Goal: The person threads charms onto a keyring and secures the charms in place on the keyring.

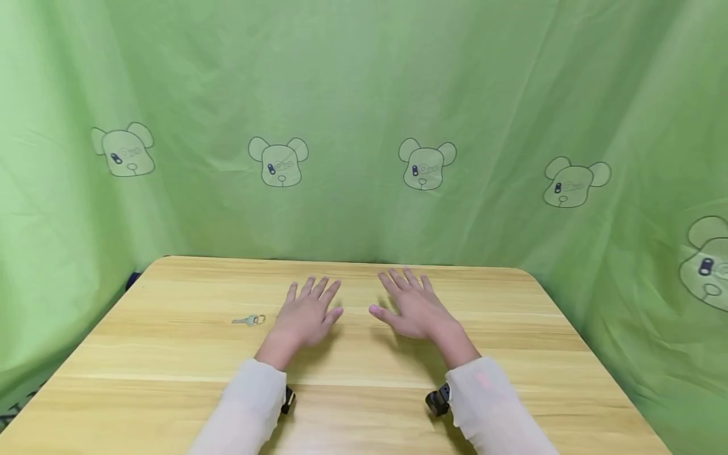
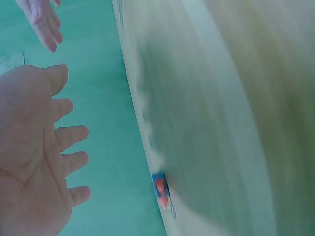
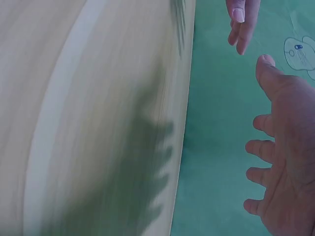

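Observation:
My left hand (image 1: pixel 305 318) is held palm down above the wooden table (image 1: pixel 364 404), fingers straight and spread, with nothing in it. A small key (image 1: pixel 248 320) with a metal ring lies flat on the table, just left of that hand and apart from it. Opposite, my right hand (image 1: pixel 418 311) hovers in the same pose, also holding nothing. The two thumbs point toward each other across a gap. Both wrist views show the palms from below, with bare fingers extended and shadows of the hands on the wood.
A green curtain (image 1: pixel 352 76) printed with bear heads surrounds the table's back and sides. Dark wrist cameras sit at both cuffs, the right camera (image 1: pixel 438 400) showing more fully. A blurred red and blue thing (image 2: pixel 160 189) appears by the table edge in the left wrist view.

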### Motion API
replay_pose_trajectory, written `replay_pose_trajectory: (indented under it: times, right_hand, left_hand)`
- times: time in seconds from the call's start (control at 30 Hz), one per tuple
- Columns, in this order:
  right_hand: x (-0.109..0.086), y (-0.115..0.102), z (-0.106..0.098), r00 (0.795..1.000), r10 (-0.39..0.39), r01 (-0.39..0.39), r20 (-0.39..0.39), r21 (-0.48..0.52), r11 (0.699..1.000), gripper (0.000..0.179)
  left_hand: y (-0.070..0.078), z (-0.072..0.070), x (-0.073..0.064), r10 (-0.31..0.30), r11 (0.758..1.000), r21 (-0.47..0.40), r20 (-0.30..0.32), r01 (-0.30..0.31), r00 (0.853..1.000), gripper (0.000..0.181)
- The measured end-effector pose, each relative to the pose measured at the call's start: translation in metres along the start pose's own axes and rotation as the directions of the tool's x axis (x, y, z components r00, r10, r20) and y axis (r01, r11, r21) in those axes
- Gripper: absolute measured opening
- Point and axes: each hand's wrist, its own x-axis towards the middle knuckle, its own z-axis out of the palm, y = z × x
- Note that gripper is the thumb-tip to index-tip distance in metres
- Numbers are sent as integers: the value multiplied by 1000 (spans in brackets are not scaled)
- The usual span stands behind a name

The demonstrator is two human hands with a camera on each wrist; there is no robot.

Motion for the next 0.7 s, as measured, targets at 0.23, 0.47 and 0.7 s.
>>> replay_pose_trajectory:
  times: [0.23, 0.47, 0.7]
  right_hand:
    - [13, -14, 7, 999, -38, 37, 22, 15, 999, 84]
    - [26, -33, 11, 996, -48, 46, 80, 27, 999, 84]
    - [38, -48, 13, 991, -87, 85, 99, 26, 996, 84]
  left_hand:
    - [-24, -10, -8, -19, 1000, 9, -6, 19, 1000, 62]
    - [-51, -15, -19, -47, 999, 14, 0, 47, 999, 63]
    - [-80, -20, -32, -72, 997, -17, -11, 72, 997, 65]
